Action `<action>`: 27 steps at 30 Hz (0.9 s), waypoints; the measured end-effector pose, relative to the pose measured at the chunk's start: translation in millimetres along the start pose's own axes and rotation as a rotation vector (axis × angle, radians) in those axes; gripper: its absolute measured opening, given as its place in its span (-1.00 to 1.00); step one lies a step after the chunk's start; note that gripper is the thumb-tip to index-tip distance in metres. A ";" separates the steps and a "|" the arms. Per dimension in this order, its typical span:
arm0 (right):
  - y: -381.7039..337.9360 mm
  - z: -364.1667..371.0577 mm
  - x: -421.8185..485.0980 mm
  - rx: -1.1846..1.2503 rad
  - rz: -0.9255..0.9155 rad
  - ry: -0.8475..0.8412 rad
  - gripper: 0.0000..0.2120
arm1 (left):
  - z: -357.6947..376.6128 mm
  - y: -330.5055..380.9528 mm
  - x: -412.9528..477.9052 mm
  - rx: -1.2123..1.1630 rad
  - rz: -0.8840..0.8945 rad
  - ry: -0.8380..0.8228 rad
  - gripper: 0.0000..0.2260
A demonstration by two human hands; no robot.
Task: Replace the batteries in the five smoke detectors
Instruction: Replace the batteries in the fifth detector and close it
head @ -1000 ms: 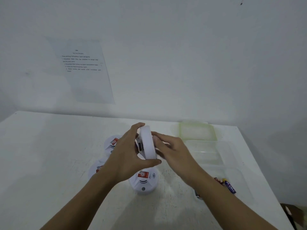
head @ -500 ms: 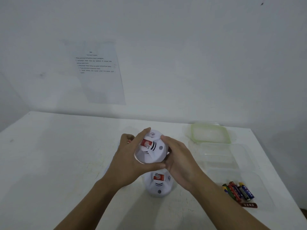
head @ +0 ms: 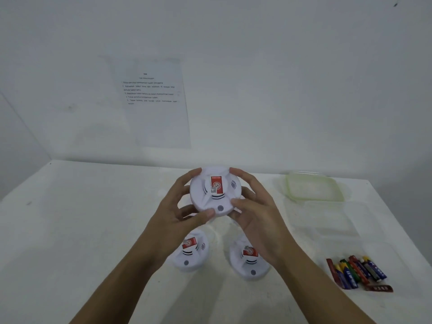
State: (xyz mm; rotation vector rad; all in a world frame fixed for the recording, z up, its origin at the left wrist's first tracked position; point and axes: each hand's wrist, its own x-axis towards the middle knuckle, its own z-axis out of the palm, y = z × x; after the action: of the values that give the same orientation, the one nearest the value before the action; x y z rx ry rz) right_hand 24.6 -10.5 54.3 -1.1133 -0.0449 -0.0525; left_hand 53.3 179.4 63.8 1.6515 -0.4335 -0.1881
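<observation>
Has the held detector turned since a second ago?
Yes. The held detector showed its edge then; now its labelled face points at the camera, above the two detectors on the table.

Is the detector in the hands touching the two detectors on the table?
Apart. The head view shows the held detector raised in both hands, with bare table between it and the two detectors lying nearer the person.

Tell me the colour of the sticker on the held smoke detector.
Red and white sticker, clearest in the head view.

Printed marks, none legible

The paper sheet (head: 156, 101) on the wall carries blurred text lines; red labels on the smoke detectors (head: 215, 191) and battery (head: 357, 272) wrappers are unreadable.
</observation>
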 end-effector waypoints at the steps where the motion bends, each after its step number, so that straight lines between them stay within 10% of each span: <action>1: 3.6 6.1 0.4 -0.002 -0.012 -0.009 -0.53 | -4.4 1.1 -1.4 -0.011 0.007 0.002 -0.40; 27: 31.5 67.5 37.0 -0.536 -0.057 -0.306 -0.32 | -94.9 -10.2 -12.9 0.029 0.035 -0.049 -0.47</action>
State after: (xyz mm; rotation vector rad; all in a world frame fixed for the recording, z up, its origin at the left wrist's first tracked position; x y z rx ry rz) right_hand 62.9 63.3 58.1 -1.6482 -0.3525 0.0596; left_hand 78.4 272.4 64.6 1.6689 -0.5040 -0.1972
